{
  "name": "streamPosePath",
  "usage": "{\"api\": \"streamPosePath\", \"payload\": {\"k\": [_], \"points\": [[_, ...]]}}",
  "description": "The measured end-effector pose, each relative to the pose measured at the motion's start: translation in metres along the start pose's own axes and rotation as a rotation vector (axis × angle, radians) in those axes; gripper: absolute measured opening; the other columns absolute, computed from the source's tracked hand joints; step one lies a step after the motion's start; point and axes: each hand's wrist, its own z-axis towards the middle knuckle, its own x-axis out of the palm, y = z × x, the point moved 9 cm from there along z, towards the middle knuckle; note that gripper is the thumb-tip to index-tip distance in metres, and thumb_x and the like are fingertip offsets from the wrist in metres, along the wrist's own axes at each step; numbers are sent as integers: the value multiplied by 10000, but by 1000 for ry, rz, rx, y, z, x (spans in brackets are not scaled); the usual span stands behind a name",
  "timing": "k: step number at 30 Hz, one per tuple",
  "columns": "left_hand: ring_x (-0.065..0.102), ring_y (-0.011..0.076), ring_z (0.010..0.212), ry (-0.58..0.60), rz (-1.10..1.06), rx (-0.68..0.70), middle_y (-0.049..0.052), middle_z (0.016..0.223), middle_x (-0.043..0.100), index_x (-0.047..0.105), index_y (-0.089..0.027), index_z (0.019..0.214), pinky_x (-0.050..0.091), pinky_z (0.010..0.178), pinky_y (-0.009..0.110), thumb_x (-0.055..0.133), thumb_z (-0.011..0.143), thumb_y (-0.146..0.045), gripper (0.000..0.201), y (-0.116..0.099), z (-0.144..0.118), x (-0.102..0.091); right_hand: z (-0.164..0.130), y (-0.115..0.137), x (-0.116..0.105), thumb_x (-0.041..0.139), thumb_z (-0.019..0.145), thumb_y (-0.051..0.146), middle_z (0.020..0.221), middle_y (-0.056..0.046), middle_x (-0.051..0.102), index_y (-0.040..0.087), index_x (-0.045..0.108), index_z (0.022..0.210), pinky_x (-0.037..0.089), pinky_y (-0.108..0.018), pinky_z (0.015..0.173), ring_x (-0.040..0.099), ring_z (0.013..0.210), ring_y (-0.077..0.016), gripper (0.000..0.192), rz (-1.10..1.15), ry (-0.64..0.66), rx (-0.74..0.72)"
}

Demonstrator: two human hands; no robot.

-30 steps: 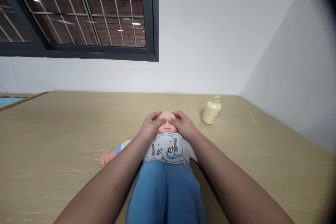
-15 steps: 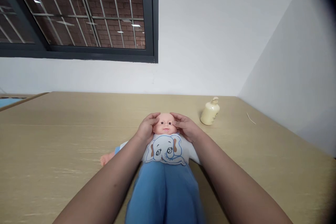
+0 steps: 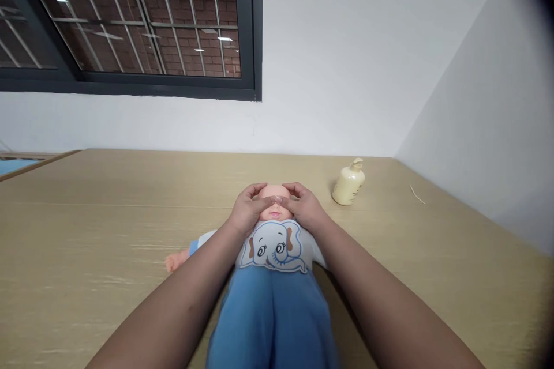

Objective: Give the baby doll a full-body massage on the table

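Observation:
A baby doll (image 3: 277,253) lies on its back on the table, its legs toward me, in blue trousers and a white top with an elephant print. My left hand (image 3: 250,206) is wrapped round one side of the doll's head (image 3: 274,191). On the other side, my right hand (image 3: 304,206) grips the head in the same way. Both thumbs lie across the doll's eyes, their tips meeting near the nose. The mouth shows below them. One doll hand (image 3: 175,261) sticks out beyond my left forearm.
A cream pump bottle (image 3: 348,183) stands on the wooden table (image 3: 108,213), right of the doll's head. Farther right lies a thin pale strip (image 3: 418,195). Behind the table are a white wall (image 3: 337,69) and a barred window (image 3: 151,17).
Both thumbs have moved inward from the sides of the doll's face and now cover its eyes. The fingers stay round the head.

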Motion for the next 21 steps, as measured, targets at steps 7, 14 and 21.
{"api": "streamPosePath", "payload": {"k": [7, 14, 21], "points": [[690, 237, 839, 25, -144, -44, 101, 1012, 721, 675, -160, 1112, 537, 788, 370, 896, 557, -258, 605, 8, 3, -1, 1, -5, 2, 762, 741, 440, 1134, -72, 701, 213, 671, 1122, 517, -389, 900, 634, 1060, -246, 453, 142, -7, 38], [698, 283, 876, 122, -258, -140, 133, 998, 725, 692, -156, 1065, 558, 792, 432, 861, 581, -190, 514, 12, 5, -2, -11, -6, 9, 802, 675, 292, 1260, -52, 656, 262, 659, 1186, 536, -302, 734, 660, 979, -216, 531, 412, 165, 237], [696, 302, 909, 147, -314, -182, 143, 1060, 709, 688, -150, 1067, 565, 784, 442, 816, 602, -140, 482, 15, 8, -5, -12, -2, 13, 806, 683, 285, 1331, -57, 611, 268, 631, 1215, 533, -322, 820, 628, 1093, -233, 560, 422, 253, 195]]}}
